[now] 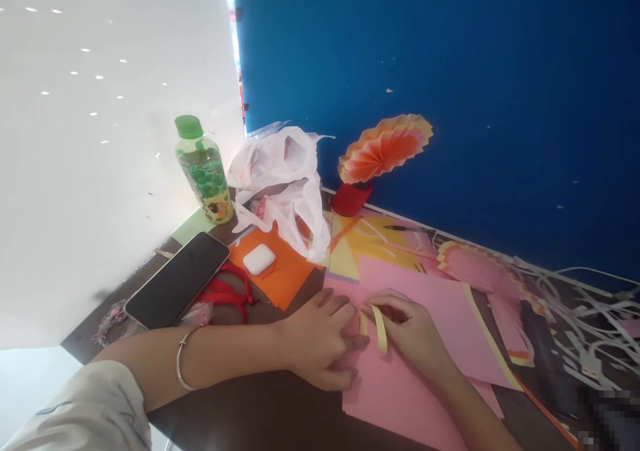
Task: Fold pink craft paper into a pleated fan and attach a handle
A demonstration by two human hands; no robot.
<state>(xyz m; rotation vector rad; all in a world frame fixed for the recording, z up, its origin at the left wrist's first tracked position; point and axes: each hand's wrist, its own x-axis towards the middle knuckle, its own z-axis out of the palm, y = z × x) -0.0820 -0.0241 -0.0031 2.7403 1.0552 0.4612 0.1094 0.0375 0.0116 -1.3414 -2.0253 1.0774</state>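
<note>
- While the right hand (407, 328) pinches a narrow pale-yellow paper strip (381, 331), I see that strip curling down over some large pink paper sheets (385, 394) at the near middle of the dark brown surface (240, 404).
- Palm down, the left hand (317, 341) has its fingers spread, grasping nothing I can make out; it rests just left of the strip, and I cannot tell whether a fingertip touches it.
- Left of the hands I have a flat black-screened phone (177, 279), with a bright red ribbon (225, 291) beside it.
- Beyond the left hand, a small rounded white case (259, 259) lies on orange paper (287, 291).
- Far left stands a green-capped clear bottle (205, 171).
- Far right of that, I view an orange-and-yellow pleated paper rosette (385, 148).
</note>
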